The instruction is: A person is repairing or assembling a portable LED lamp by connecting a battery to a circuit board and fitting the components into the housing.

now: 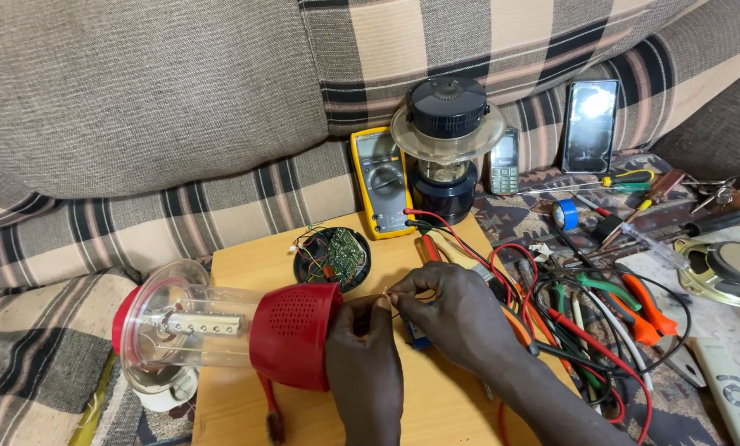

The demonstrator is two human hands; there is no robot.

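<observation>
Red lantern point(291, 334): lies on its side on the wooden board point(444, 405), red base toward the hands, clear globe pointing away to the left, past the board's edge.
Clear globe point(184, 326): see-through plastic; a pale strip of small lamps shows inside.
Left hand point(366, 351): pressed against the open end of the red base, just right of it; fingers curled, tips raised to meet the other hand.
Right hand point(457, 310): just right of the left hand, above the board; thumb and forefinger pinched together.
Thin wire point(389, 291): a fine lead caught between the fingertips of both hands, near the mouth of the base; where it ends, cannot tell.
Grip state: both hands closed in a pinch on the wire, not loose.
Circuit board point(337, 256): green, round, sitting in a black cap behind the lantern, apart from the hands.
Multimeter point(381, 182): yellow, leaning at the board's far edge; red and black leads run from it past the right wrist.
Second lantern point(446, 144): dark, upright, beside the multimeter.
Pliers point(634, 301): orange- and green-handled, in the tool clutter on the right.
</observation>
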